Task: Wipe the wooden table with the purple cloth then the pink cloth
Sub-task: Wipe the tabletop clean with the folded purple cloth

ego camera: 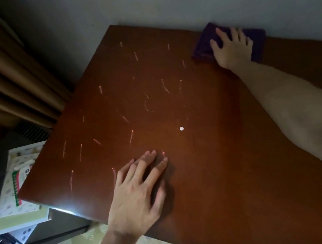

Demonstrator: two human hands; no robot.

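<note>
purple cloth (204, 49) sits folded flat at the far edge of the wooden table (213, 176), right up against the wall (182, 1). right hand (230, 49) lies on top of it, fingers spread wide and fairly straight, palm down, pressing rather than pinching. left hand (138, 193) rests flat on the near part of the tabletop, fingers extended and slightly apart, holding nothing; looks like a brace

handling, my read: cloth is soft, light and limp, and folded into a thick pad, so it won't hold shape if lifted by a corner. best driven exactly as now, flat palm over the middle, downward pressure so it drags with the hand instead of sliding out from under. polished wood looks slick, so cloth should glide easily; risk is the folds bunching or the pad creeping out from beneath the fingers on direction changes

many pale streak marks (126, 97) are scattered across the left and centre of the top, plus one small white dot (181, 128). none of that reads as wiped yet. pink cloth not in view
</note>
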